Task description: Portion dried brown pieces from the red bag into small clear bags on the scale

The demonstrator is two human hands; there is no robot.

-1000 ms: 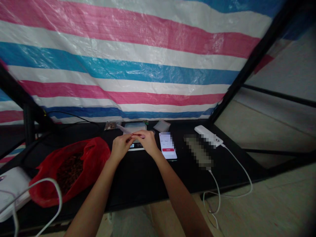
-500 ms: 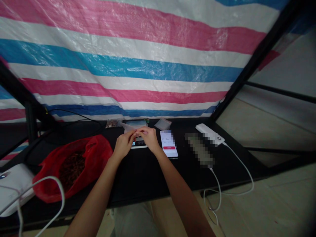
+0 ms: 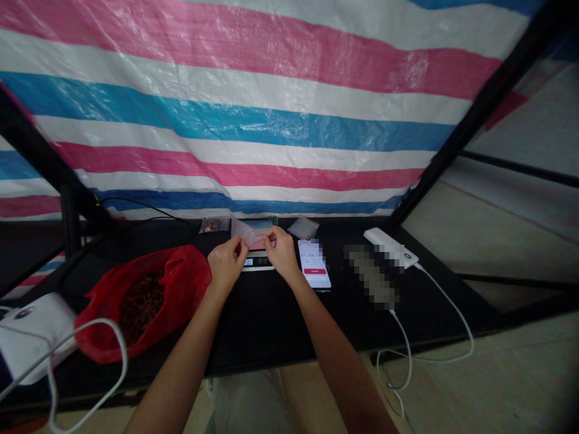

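A small clear plastic pouch (image 3: 248,234) is pinched at opposite edges by the left hand (image 3: 226,265) and the right hand (image 3: 281,254), and is thus stretched taut. A flat grey scale (image 3: 257,264) lies just beneath it.

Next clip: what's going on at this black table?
A person holds a small clear bag pinched between the left hand and the right hand, over a small scale on the black table. A red bag of dark brown bits lies open to the left; a phone lies to the right.
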